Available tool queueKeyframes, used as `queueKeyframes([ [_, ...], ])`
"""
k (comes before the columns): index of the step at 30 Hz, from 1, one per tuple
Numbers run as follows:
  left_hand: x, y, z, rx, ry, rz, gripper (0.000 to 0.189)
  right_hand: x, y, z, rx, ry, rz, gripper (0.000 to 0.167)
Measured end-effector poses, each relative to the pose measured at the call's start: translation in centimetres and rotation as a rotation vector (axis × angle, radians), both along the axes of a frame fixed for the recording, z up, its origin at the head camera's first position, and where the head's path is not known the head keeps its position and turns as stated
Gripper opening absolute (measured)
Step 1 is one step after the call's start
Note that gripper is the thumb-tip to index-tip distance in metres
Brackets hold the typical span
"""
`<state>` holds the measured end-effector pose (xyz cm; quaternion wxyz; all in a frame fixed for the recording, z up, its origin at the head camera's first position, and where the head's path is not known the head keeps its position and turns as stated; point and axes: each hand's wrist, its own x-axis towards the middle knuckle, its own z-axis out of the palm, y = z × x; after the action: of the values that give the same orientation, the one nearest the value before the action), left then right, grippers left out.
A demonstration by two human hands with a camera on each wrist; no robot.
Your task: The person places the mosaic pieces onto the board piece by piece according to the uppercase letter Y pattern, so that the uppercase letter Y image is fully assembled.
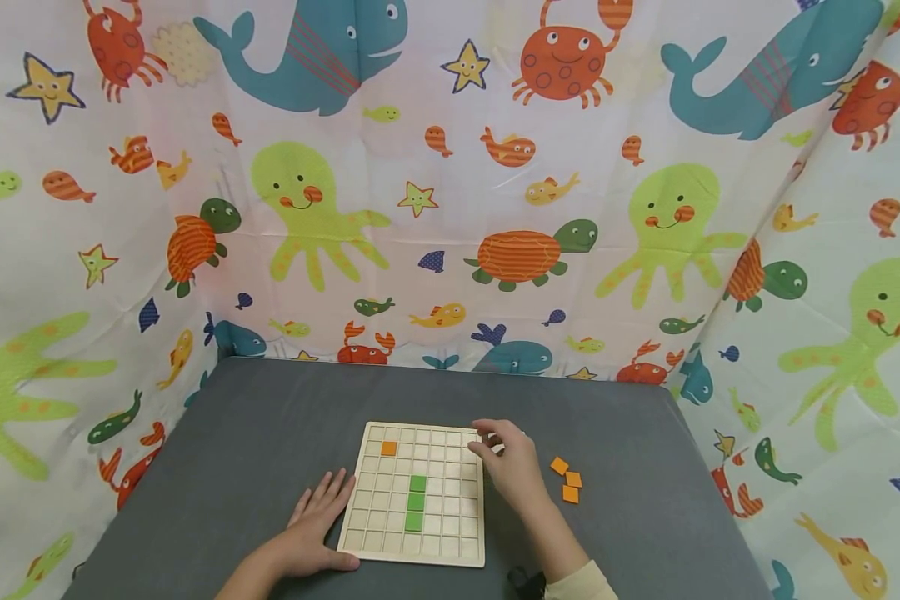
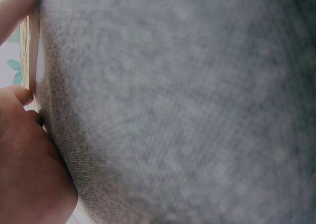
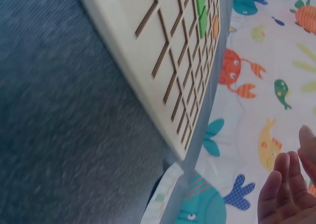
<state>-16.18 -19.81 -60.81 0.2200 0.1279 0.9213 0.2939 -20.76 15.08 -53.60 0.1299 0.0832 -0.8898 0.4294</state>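
Note:
A pale wooden grid board (image 1: 375,546) lies on the grey table. Three green square tiles (image 1: 416,502) form a column in its cells, and one orange square tile (image 1: 388,448) sits in a cell toward the upper left. My left hand (image 1: 317,525) rests along the board's left side, fingers extended and thumb by the near left corner; the left wrist view (image 2: 34,160) shows only part of it. Over the far right corner, my right hand (image 1: 512,462) hovers with bent fingers, thumb and forefinger apart. Nothing shows between them; the right wrist view catches its fingers (image 3: 284,184).
Three loose orange tiles (image 1: 571,494) lie on the grey table (image 1: 630,517) to the right of my right hand. A small black object (image 1: 525,582) is by the right sleeve. Behind the table hangs a curtain (image 1: 450,317) printed with sea animals.

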Motion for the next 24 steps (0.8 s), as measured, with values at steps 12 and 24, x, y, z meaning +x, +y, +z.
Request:
queueKeyframes([
  [12, 0.1, 0.1, 0.3, 0.007, -0.005, 0.008, 0.129, 0.2, 3.4, -0.9, -0.005, 0.019, -0.104, 0.034],
  [24, -0.1, 0.2, 0.2, -0.001, -0.008, 0.006, 0.129, 0.9, 7.7, -1.0, 0.029, 0.015, -0.193, 0.034],
])
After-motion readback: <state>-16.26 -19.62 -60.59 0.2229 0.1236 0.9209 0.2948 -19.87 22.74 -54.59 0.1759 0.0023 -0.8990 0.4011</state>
